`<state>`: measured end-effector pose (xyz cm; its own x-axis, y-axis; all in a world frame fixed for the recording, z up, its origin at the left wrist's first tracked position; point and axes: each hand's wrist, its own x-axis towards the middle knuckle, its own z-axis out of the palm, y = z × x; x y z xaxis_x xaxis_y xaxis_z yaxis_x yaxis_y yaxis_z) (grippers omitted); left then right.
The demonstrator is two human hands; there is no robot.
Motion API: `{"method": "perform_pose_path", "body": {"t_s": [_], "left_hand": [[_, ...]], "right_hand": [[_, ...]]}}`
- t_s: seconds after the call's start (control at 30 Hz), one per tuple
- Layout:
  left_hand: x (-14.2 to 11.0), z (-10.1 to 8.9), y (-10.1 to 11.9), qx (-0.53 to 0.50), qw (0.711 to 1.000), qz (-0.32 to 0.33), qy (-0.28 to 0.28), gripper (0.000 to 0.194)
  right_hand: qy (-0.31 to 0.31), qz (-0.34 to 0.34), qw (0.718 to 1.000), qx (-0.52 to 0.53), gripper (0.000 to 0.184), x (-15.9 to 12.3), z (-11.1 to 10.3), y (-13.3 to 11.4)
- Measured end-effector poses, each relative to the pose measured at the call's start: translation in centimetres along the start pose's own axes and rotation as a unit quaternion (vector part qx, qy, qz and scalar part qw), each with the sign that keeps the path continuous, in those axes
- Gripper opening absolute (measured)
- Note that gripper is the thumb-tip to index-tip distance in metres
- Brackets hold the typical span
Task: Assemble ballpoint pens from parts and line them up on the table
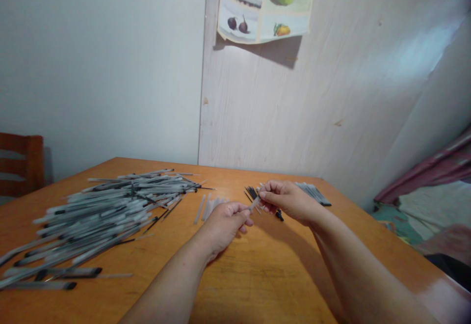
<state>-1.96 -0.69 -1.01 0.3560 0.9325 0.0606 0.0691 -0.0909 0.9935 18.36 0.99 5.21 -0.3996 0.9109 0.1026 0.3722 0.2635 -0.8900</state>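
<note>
Over the middle of the table, my left hand [231, 222] pinches the near end of a translucent pen barrel [254, 203]. At its far end, the fingers of my right hand [285, 200] are closed on the same barrel; whether they also hold a small part there is hidden. Just behind my left hand lie several loose clear barrels [208, 205]. Thin black pen refills [251, 193] lie beyond the held barrel. Under my right hand are small black pieces [280, 215], perhaps pen caps. A row of pens [312, 194] sits behind my right wrist.
A large heap of pens and pen parts [117, 211] covers the left of the wooden table [250, 280]. The wall [253, 113] rises behind it, bearing a fruit picture [265, 7]. A chair [22, 164] stands left; a bed with bedding [434, 211] is right.
</note>
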Motion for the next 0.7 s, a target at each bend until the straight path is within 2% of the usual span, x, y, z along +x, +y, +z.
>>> {"method": "perform_pose_path", "body": {"t_s": [0.23,0.37,0.53,0.7], "left_hand": [[0.0,0.0,0.1,0.012,1.0,0.008,0.005,0.027],[-0.2,0.1,0.4,0.02,1.0,0.012,0.008,0.023],[-0.4,0.3,0.8,0.015,1.0,0.016,0.009,0.019],[-0.3,0.4,0.8,0.014,1.0,0.018,0.012,0.018]], "right_hand": [[-0.005,0.003,1.0,-0.017,0.037,-0.2,0.4,-0.4],[0.014,0.007,0.997,-0.074,0.038,-0.2,0.5,-0.4],[0.039,-0.028,0.989,-0.142,0.045,0.0,0.7,-0.4],[0.052,-0.024,0.99,-0.126,0.052,0.4,1.2,-0.2]]}}
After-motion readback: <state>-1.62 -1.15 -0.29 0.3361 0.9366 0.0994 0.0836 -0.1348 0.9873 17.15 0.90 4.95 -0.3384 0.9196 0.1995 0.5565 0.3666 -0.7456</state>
